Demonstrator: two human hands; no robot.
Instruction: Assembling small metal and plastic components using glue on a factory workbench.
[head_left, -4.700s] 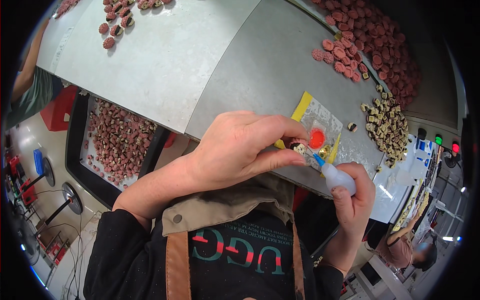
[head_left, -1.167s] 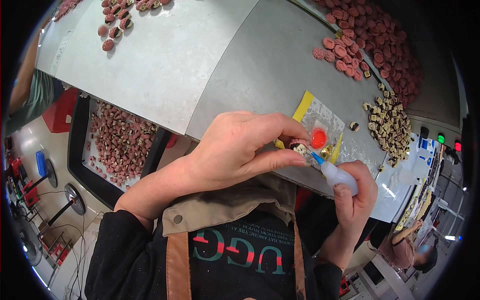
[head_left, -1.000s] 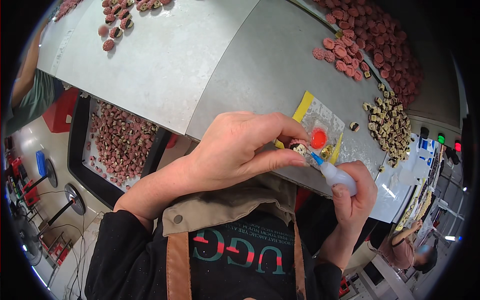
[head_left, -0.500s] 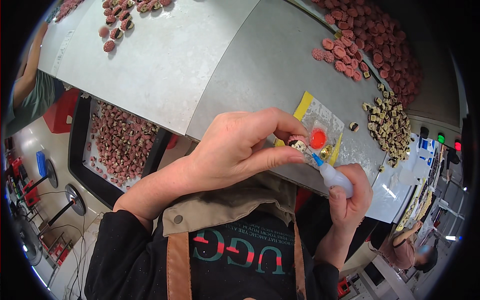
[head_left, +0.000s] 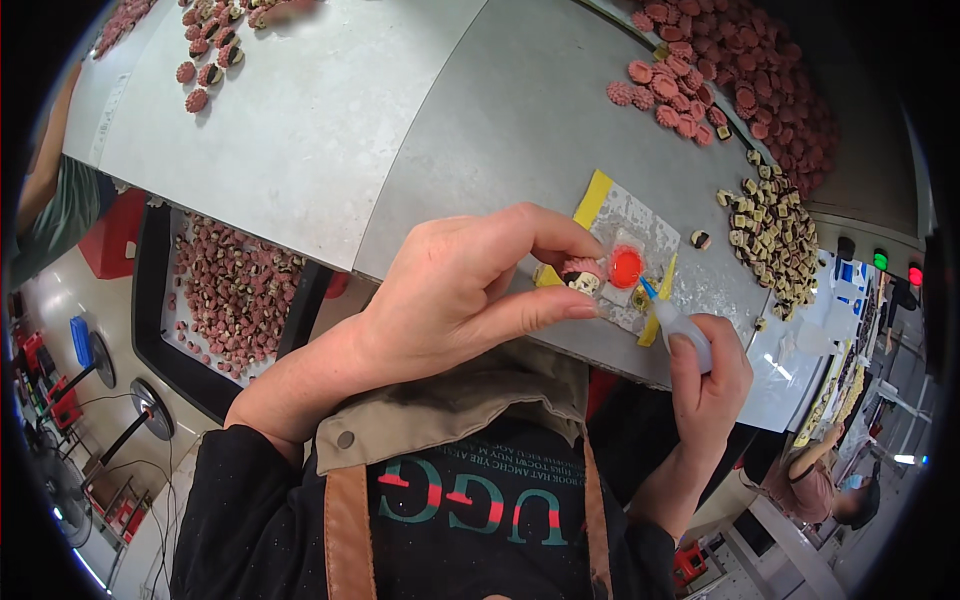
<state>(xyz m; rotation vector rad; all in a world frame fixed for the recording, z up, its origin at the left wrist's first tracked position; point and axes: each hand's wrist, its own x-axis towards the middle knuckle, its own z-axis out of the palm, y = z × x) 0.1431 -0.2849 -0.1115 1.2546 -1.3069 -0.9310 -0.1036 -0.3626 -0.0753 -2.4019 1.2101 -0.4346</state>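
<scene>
Between thumb and forefinger of my left hand is a small pink, cream and black moulded piece, its pale, black-marked side showing. My right hand is closed around a translucent white squeeze bottle with a thin blue nozzle. The nozzle points up and left, apart from the piece, near a small gold-coloured spot on a work pad. That grey pad, edged with yellow tape, lies on the table beyond my hands. On it sits a round spot of bright red, just right of the piece.
Pink scalloped shells are heaped at the far right, above a pile of cream-and-black parts. Assembled pieces lie far left on the metal table. Below its left edge stands a black-rimmed tray of similar pieces. Other people work at both sides.
The bottle's nozzle has drawn away from the piece, up and to the right. My left hand still pinches the piece, slightly farther left. The whole view has shifted a little.
</scene>
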